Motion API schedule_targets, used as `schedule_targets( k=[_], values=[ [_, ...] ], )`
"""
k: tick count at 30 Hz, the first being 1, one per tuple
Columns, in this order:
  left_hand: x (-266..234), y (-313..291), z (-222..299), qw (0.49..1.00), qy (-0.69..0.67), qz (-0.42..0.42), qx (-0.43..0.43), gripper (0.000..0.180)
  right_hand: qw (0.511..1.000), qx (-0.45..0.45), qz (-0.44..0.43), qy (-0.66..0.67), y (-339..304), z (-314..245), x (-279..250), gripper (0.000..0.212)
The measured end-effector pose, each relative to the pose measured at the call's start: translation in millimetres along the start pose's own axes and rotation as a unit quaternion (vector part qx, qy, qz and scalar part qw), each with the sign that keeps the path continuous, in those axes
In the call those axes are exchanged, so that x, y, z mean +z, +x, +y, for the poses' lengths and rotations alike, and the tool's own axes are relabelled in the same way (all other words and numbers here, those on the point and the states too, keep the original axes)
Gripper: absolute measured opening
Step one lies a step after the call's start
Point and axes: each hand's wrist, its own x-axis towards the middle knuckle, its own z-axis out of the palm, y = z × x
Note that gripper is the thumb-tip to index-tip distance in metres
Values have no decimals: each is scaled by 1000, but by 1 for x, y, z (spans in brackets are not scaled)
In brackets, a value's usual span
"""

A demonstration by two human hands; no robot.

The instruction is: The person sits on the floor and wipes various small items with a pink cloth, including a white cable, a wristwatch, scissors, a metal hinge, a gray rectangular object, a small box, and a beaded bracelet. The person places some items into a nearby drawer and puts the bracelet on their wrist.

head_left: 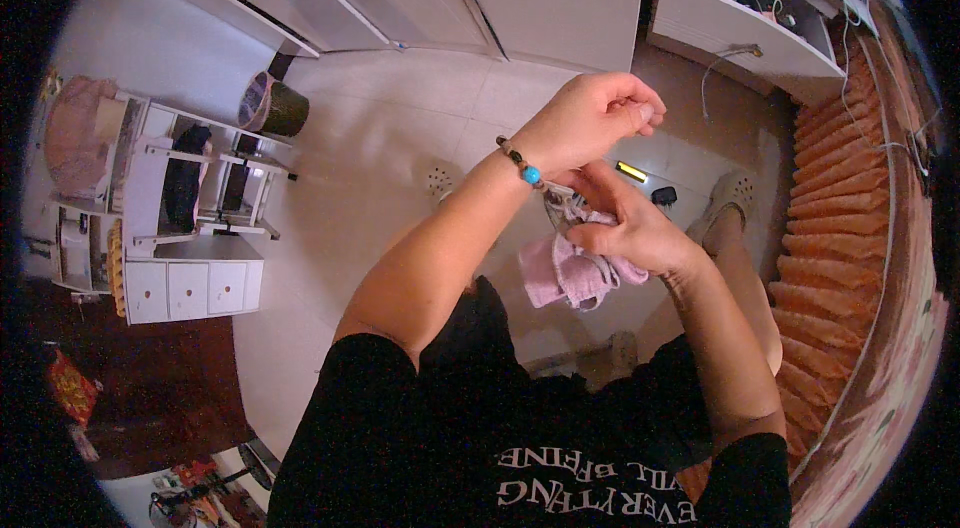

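Observation:
My right hand [630,228] is closed on a soft pink cloth item [562,270] with pale grey straps or cords. The cloth hangs below the fingers, bunched up, and its exact kind does not show. The fingertips of that hand reach the underside of my left wrist, by a dark beaded bracelet [529,174] with a turquoise bead. Above and beyond it, my left hand [605,113] is bent over, its fingers curled in toward the thumb. Whether anything lies inside those fingers is hidden.
An open drawer [740,23] full of small things juts out at the far right. An orange ruffled cover [835,278] hangs along the right. On the floor lie a yellow bar [632,172] and a small black object [664,196]. A bin [285,110] and white drawers [190,288] stand left.

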Motion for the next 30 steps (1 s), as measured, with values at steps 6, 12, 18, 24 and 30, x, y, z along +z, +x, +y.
schedule_targets(
  k=[6, 12, 18, 24, 30],
  values=[
    [8, -3, 8, 994, -102, -41, -16, 23, 994, 16, -1, -104, 8, 3, 5, 67],
    [5, -4, 12, 993, -113, -42, -16, 24, 995, -28, -40, -84, 15, 16, 2, 59],
    [-6, -1, 1, 998, -66, -2, -15, 22, 995, -12, -89, 52, 13, 19, 3, 51],
    [2, 2, -12, 998, 59, 8, 12, 19, 988, 62, 10, 141, 19, 39, -3, 46],
    [13, -4, -12, 921, 369, 85, 86, 18, 992, 40, 49, 107, 14, 39, 3, 30]
  ],
)
